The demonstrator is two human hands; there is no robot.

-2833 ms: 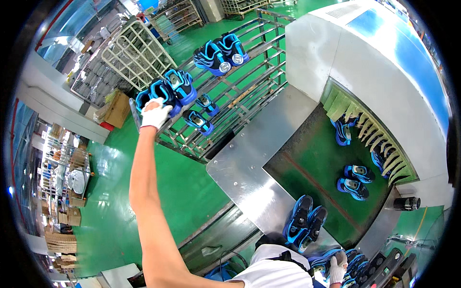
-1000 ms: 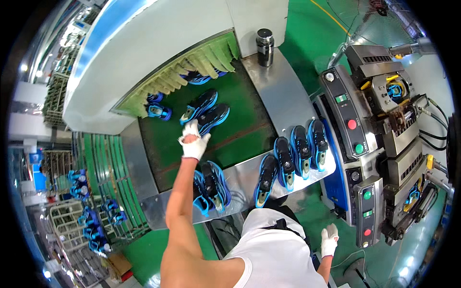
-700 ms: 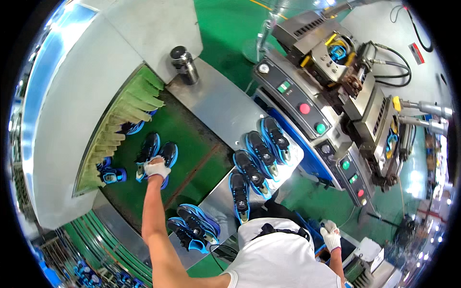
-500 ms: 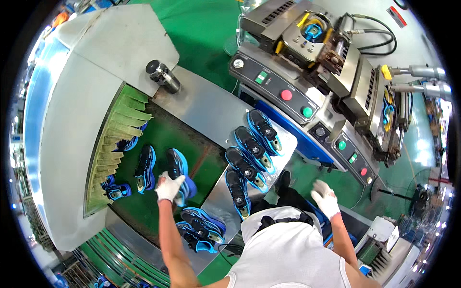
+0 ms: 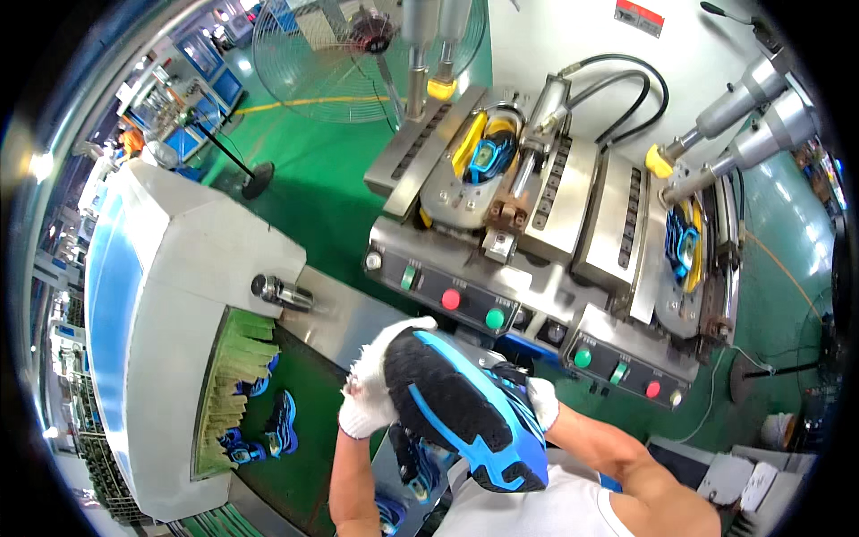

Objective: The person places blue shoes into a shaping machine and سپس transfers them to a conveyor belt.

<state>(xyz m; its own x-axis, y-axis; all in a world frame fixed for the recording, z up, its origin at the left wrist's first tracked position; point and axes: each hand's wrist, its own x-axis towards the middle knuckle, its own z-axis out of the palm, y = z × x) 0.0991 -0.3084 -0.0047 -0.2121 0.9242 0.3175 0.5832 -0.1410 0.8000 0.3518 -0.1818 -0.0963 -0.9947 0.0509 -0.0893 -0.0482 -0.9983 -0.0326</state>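
Note:
A black and bright blue sneaker is held up in front of me, its sole facing the camera. My left hand, in a white glove, is closed around the toe end; the sole hides some of its fingers. My right hand, gloved too, grips the upper on the other side, largely behind the shoe. Below, partly covered by it, more sneakers rest on the metal ledge. Beyond stands a two-station press, with one sneaker in the left station and another sneaker in the right.
At left, sneakers lie on the green conveyor belt by the machine's fringed opening. A dark flask lies on the metal ledge. Control panels with buttons front the press. A large fan stands behind.
My left hand has lifted a sneaker from the belt area, and both hands now hold it sole-out in front of me. The view has swung toward the press.

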